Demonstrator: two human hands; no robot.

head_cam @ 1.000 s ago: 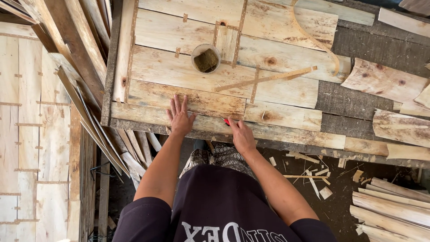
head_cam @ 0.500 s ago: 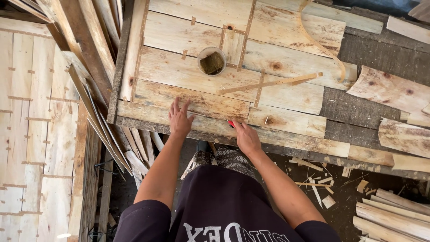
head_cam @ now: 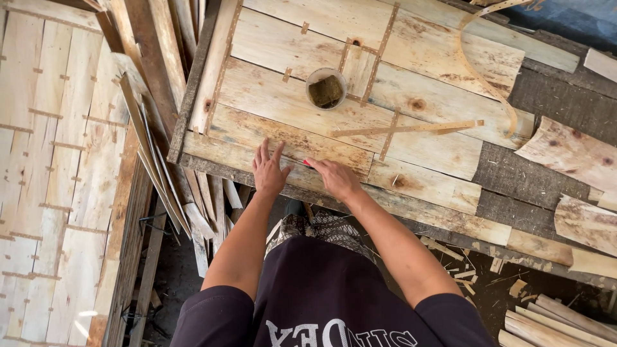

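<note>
Overhead view of a person standing at a rough wooden work surface (head_cam: 546, 186) covered with thin veneer sheets joined by strips of tape. The left hand (head_cam: 268, 170) lies flat, palm down, on the nearest veneer sheet (head_cam: 283, 138) at the surface's front edge, its fingers (head_cam: 263, 151) spread and released, grasping nothing. The right hand (head_cam: 335, 178) rests just beside it on the same sheet, fingers pointing toward the left hand; a small red object (head_cam: 307, 163) shows at its fingertips (too small to tell whether it is pinched or merely touched, or what it is). Farther back on the sheets stands a small round cup (head_cam: 326, 88) with dark contents. A loose narrow wooden strip (head_cam: 408, 128) lies diagonally to the right of the cup, and a curved strip (head_cam: 479, 71) arcs across the far sheets. Taped veneer panels (head_cam: 51, 160) are stacked at left; offcuts (head_cam: 463, 270) litter the floor below the surface
</note>
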